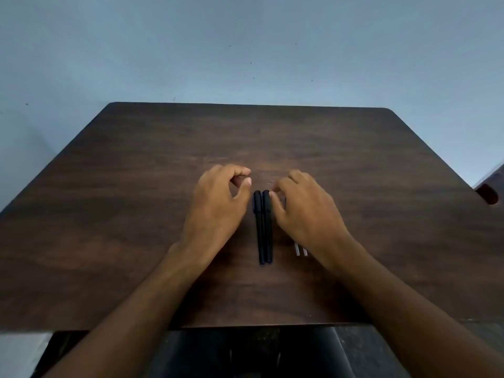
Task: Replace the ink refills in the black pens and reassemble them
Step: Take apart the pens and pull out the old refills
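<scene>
Wall [245,45]: pale blue-grey, plain, a few small dark specks. Fills the upper part of the view behind the table.

Table [136,186]: dark wood-grain top, rounded far corners, near edge running across the lower part of the view. Dark floor or seat shows below the near edge; too dim to tell which. At the far right edge, part of another brown piece [488,193] with a dark slot; cannot identify it.

Both forearms bare, entering from the bottom corners and converging toward the table centre.

Left hand [218,203]: palm down, wrist low over the table, just left of the pens. Fingers curled, thumb and forefinger tips drawn close to each other above the pens' far ends. Nothing seen between them; holds nothing visible.

Right hand [302,211]: palm down, just right of the pens. Fingers bent, tips at the cap end of the right-hand pen, touching or nearly touching its side. Whether it actually pinches the pen cannot be told; motion blur at the fingertips.

Pens [263,227]: two, black, capped, lying flat side by side and touching, parallel, long axis pointing away from the person. They sit at table centre, between the two hands.

Refills [300,251]: two pale thin ends showing from under the right wrist, right of the pens, on the table. Rest hidden by the hand.
</scene>
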